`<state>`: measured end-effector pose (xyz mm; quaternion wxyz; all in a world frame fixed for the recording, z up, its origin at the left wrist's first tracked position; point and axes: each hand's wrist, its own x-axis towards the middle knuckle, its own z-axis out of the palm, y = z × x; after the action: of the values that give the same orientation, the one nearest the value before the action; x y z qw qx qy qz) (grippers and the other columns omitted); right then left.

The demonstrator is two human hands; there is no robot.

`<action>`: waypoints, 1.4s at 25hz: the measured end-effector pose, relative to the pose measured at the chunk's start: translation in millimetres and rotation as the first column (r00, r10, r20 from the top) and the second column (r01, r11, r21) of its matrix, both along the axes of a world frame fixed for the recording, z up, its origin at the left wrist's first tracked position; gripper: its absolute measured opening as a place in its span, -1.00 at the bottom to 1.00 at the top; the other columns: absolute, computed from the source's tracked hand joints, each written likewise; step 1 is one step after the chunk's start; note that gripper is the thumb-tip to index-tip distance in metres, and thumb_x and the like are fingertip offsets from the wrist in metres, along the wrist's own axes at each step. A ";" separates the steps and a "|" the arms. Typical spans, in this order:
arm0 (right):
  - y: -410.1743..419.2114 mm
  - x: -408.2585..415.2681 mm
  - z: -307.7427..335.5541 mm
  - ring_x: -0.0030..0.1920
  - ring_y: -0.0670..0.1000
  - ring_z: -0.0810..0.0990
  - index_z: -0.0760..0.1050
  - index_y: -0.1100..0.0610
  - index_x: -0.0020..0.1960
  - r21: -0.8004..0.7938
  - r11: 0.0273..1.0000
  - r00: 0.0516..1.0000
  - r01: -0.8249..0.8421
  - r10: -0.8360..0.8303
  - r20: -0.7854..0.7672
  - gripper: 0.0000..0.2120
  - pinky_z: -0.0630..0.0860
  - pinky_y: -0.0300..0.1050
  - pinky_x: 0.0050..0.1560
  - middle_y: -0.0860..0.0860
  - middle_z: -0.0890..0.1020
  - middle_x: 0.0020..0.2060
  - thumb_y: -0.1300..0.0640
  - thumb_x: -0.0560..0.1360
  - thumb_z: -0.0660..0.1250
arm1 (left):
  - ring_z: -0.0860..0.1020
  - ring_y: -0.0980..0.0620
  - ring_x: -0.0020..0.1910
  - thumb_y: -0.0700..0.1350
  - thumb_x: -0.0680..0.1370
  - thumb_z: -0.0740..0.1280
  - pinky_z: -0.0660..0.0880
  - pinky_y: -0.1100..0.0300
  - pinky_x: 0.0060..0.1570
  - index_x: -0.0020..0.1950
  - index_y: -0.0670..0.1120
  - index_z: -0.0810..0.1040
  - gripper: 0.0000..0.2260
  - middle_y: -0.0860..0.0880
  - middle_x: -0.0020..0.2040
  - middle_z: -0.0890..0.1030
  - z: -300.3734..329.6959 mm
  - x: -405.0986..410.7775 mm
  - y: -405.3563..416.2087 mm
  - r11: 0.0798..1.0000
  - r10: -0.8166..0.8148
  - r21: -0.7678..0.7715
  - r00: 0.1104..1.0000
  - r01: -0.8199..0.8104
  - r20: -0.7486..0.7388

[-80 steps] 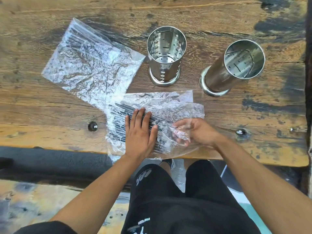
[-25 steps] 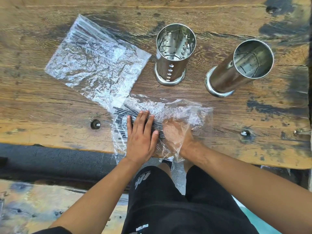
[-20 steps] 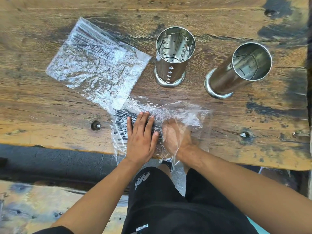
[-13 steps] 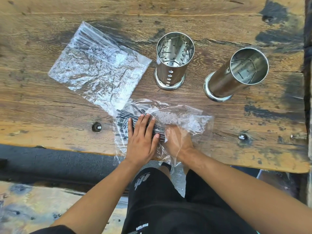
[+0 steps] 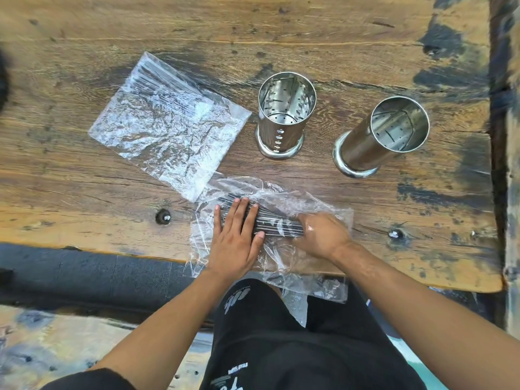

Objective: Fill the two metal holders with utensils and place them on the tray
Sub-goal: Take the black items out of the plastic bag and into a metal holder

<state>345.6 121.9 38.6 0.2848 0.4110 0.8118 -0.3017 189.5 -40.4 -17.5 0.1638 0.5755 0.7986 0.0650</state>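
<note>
Two empty perforated metal holders stand upright on the wooden table, one (image 5: pixel 285 116) in the middle and one (image 5: pixel 382 136) to its right. At the near edge lies a clear plastic bag (image 5: pixel 318 204) holding a bundle of thin black utensils (image 5: pixel 273 220). My left hand (image 5: pixel 236 240) lies flat on top of the bag with its fingers spread, pressing the bundle's left part down. My right hand (image 5: pixel 323 235) is inside the bag, under the film, with its fingers curled on the bundle's right end. No tray is in view.
A second clear plastic bag (image 5: pixel 166 122) lies flat at the left of the holders, overlapping the first bag's corner. Two bolt heads (image 5: pixel 163 216) (image 5: pixel 394 234) sit in the table (image 5: pixel 84 192) near its front edge. My legs are below that edge.
My right hand has slid from the bag's opening into the bag and closed on the utensils' end. The loose black utensils are now gathered into a tighter bundle. My left hand stays pressed on the bag.
</note>
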 end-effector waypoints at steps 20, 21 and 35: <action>55.8 104.2 52.4 -0.09 0.13 0.62 0.51 0.03 -0.09 0.075 0.993 0.981 0.088 -0.099 0.165 -0.77 0.52 -0.12 -0.14 0.05 0.68 -0.08 -0.12 0.43 0.40 | -0.24 -0.08 0.67 0.22 0.69 -0.04 -0.19 -0.20 0.61 0.69 0.01 -0.16 -0.36 -0.07 0.69 -0.20 26.0 1.7 26.2 0.903 0.011 -0.430 0.999 0.004 0.032; 62.5 113.5 58.7 -0.08 0.14 0.63 0.50 0.03 -0.11 0.082 0.992 0.978 0.094 -0.108 0.178 -0.78 0.50 -0.13 -0.16 0.07 0.68 -0.09 -0.10 0.42 0.40 | -0.22 -0.09 0.67 0.21 0.68 -0.01 -0.16 -0.22 0.61 0.69 0.00 -0.14 -0.35 -0.07 0.70 -0.18 29.9 3.3 30.7 0.894 0.022 -0.447 0.999 -0.006 0.032; 114.5 166.2 148.5 -0.26 0.14 0.56 0.51 0.07 -0.23 0.265 0.915 0.950 0.305 -0.311 -0.022 -0.75 0.43 -0.12 -0.29 0.01 0.55 -0.38 -0.11 0.37 0.42 | 0.02 -0.40 0.59 0.38 0.50 0.30 0.37 -0.21 0.43 0.66 -0.01 -0.13 -0.05 -0.33 0.59 0.07 55.3 26.8 94.5 0.773 0.107 -0.628 0.994 -0.095 -0.018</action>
<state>511.8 236.4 187.0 0.1846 0.5710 0.7669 -0.2273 216.3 54.1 37.8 0.3499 0.4438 0.8027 -0.1903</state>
